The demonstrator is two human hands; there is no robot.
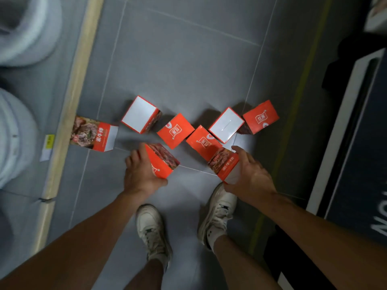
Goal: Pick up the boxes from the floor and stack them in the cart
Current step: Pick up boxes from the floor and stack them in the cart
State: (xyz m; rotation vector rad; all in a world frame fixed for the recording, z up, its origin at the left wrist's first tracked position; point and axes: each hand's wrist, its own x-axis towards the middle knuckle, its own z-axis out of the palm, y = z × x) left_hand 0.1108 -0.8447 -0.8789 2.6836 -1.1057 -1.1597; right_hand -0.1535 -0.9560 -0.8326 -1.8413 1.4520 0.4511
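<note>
Left hand is wrapped around one red box, and the right hand grips a second box, both low by the floor. Just past the fingers, five more boxes lie scattered. I can't pick out the cart for sure, so I'd guess it's early days, with most of the stacking left.

Seven red boxes are scattered on the grey floor. A meat-printed box is held at the near left, and another box at the near right. Two boxes are turned white face up; three show logos. One box lies far left.
</note>
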